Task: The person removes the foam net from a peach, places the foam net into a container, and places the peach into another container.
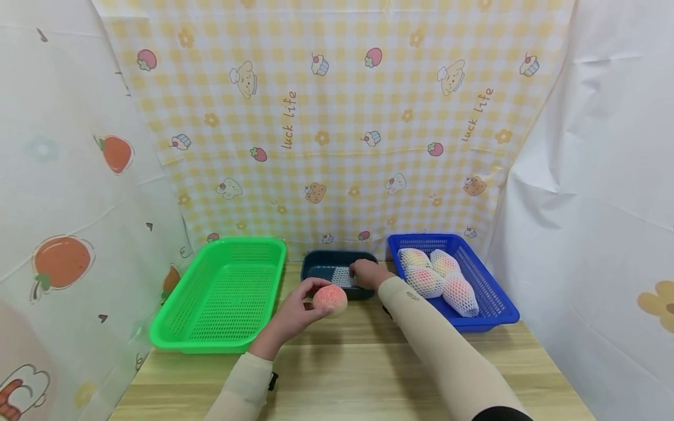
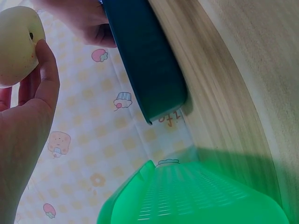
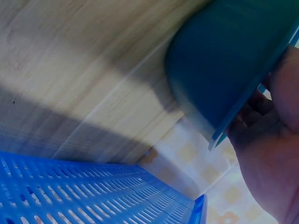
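Observation:
My left hand (image 1: 297, 313) holds a bare pink and pale peach (image 1: 330, 299) between thumb and fingers, in front of a dark teal tray (image 1: 318, 257). The left wrist view shows the pale yellow side of the fruit with its stem hollow. My right hand (image 1: 368, 273) reaches over the tray's right side, fingers bent down inside it. At those fingers is a white foam net sleeve (image 1: 341, 277), pinched at its right edge. In the right wrist view the tray rim hides part of the fingers.
To the left stands a green perforated basket (image 1: 226, 301) with nothing in it. A blue perforated basket (image 1: 487, 286) at right holds several peaches (image 1: 423, 280) in white foam nets. Both stand on a wooden table (image 1: 347, 374), with a printed cloth (image 1: 337, 175) hanging behind.

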The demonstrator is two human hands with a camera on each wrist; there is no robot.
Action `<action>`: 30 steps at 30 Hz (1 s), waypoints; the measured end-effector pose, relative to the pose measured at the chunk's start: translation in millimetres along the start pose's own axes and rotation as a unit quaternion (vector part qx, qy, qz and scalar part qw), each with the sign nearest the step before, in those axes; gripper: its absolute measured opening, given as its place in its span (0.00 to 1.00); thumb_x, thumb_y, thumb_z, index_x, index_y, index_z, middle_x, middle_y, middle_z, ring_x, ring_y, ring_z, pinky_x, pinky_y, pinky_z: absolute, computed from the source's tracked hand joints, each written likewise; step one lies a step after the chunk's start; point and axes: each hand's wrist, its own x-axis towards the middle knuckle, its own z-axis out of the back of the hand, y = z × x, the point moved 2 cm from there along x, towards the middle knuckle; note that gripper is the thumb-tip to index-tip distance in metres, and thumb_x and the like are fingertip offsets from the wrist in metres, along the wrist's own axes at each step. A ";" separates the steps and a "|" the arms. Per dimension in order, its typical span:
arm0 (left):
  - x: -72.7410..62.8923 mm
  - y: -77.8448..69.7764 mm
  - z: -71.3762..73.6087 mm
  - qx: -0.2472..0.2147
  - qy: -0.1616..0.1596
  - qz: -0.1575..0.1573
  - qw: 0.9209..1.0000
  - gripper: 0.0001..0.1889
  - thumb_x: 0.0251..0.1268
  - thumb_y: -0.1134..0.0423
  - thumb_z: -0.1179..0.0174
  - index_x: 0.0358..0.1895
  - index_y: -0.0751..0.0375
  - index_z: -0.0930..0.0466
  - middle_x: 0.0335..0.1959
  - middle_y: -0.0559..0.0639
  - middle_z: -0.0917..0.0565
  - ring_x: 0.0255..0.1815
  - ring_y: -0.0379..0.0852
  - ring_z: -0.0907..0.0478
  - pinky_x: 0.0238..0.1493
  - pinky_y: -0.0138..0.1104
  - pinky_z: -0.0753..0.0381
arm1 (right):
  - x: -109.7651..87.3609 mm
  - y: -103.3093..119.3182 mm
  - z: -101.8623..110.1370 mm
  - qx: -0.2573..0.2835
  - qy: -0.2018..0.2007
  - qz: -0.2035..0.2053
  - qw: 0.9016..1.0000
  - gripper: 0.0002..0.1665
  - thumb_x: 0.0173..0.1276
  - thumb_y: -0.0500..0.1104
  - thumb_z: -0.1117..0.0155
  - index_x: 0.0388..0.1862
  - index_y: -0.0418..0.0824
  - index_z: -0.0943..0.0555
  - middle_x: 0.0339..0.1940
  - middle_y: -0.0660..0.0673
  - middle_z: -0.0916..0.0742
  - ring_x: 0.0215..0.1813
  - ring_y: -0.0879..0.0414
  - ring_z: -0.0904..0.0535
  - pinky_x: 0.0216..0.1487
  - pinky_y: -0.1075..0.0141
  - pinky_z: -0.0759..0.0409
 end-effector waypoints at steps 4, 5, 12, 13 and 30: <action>-0.3 -1.3 -0.2 0.002 -0.001 0.001 1.000 0.27 0.71 0.59 0.22 0.69 0.55 0.20 0.64 0.53 0.18 0.62 0.58 0.22 0.55 0.41 0.13 | 1.3 -3.4 -1.0 0.004 -0.010 0.009 1.000 0.11 0.78 0.40 0.26 0.55 0.39 0.10 0.51 0.43 0.09 0.52 0.52 0.14 0.60 0.54 0.13; -0.6 -1.7 -0.1 0.003 -0.002 0.002 1.000 0.27 0.71 0.59 0.22 0.69 0.55 0.20 0.64 0.53 0.18 0.62 0.58 0.22 0.55 0.40 0.13 | 0.5 -3.0 -0.1 0.006 -0.015 0.010 1.000 0.11 0.78 0.41 0.26 0.55 0.38 0.10 0.51 0.43 0.09 0.52 0.52 0.13 0.60 0.54 0.13; -1.6 -7.0 4.0 0.017 -0.007 0.009 1.000 0.27 0.70 0.57 0.22 0.68 0.52 0.20 0.63 0.50 0.18 0.60 0.55 0.21 0.54 0.42 0.14 | -22.5 16.9 18.9 0.037 -0.084 -0.010 0.996 0.13 0.80 0.47 0.27 0.54 0.39 0.12 0.48 0.43 0.13 0.50 0.49 0.15 0.57 0.51 0.14; -1.6 -7.3 4.9 0.020 -0.009 0.011 1.000 0.27 0.70 0.56 0.21 0.68 0.51 0.20 0.63 0.50 0.18 0.60 0.54 0.21 0.55 0.42 0.15 | -25.8 19.8 20.9 0.045 -0.097 -0.013 0.994 0.13 0.81 0.48 0.27 0.54 0.40 0.12 0.48 0.44 0.14 0.49 0.50 0.15 0.56 0.52 0.14; -3.4 -24.1 15.2 0.024 -0.012 -0.015 1.000 0.30 0.73 0.59 0.24 0.75 0.48 0.23 0.67 0.52 0.19 0.63 0.53 0.22 0.56 0.40 0.14 | -100.0 59.6 10.0 0.072 -0.159 0.087 0.981 0.07 0.82 0.49 0.29 0.47 0.48 0.14 0.42 0.53 0.18 0.42 0.59 0.21 0.44 0.60 0.17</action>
